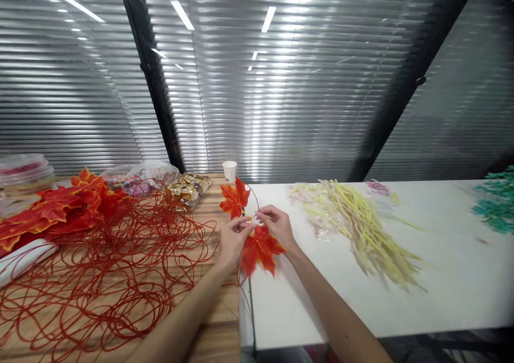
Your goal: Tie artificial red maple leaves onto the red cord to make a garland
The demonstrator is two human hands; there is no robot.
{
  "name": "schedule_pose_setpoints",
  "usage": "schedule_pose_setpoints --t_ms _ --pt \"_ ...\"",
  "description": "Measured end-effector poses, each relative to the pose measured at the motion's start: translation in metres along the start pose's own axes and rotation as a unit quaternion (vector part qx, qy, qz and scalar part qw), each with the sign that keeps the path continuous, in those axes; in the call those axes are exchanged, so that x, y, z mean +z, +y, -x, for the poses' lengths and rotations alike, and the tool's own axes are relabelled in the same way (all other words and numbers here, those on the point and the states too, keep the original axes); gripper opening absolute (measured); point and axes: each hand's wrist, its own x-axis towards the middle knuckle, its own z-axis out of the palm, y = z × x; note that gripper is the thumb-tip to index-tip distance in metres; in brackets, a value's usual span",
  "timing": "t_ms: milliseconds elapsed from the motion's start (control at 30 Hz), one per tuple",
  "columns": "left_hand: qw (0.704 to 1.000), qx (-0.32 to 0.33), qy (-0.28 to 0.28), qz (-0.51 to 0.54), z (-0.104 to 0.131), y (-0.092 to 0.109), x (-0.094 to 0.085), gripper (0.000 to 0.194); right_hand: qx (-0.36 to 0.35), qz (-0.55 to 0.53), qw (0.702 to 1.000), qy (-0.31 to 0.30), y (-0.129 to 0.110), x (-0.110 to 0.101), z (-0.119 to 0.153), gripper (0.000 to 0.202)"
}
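My left hand is closed in a pinch at the yellowish stem end of an artificial red maple leaf, which hangs below the fingers. Just across from it, my right hand pinches a thin red cord that loops up beside the leaves. A second orange-red maple leaf sits just above the left fingertips. The fingertips of both hands nearly meet; exactly how cord and stems cross between them is too small to tell.
A large tangle of red cord covers the wooden table at left, beside piled maple leaves, gold packets and a paper cup. Yellow stems lie on the white table; green foliage stands far right.
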Motion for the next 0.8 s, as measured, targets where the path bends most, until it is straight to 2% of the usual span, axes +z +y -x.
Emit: schedule_pose_setpoints --t_ms 333,567,800 --pt "1.0 -0.009 -0.024 -0.012 0.0016 -0.0019 -0.0006 0.033 -0.013 0.018 1.0 -0.019 0.0029 0.0015 0.0022 0.012" --pt "1.0 -0.016 -0.013 -0.006 0.0012 -0.0031 -0.0004 0.034 -0.012 0.014 1.0 -0.014 0.0024 0.0002 0.0014 0.012" --pt "1.0 -0.018 -0.011 -0.005 0.0019 -0.0008 0.0 0.035 -0.043 0.067 0.996 -0.033 0.0031 -0.0006 0.0031 0.013"
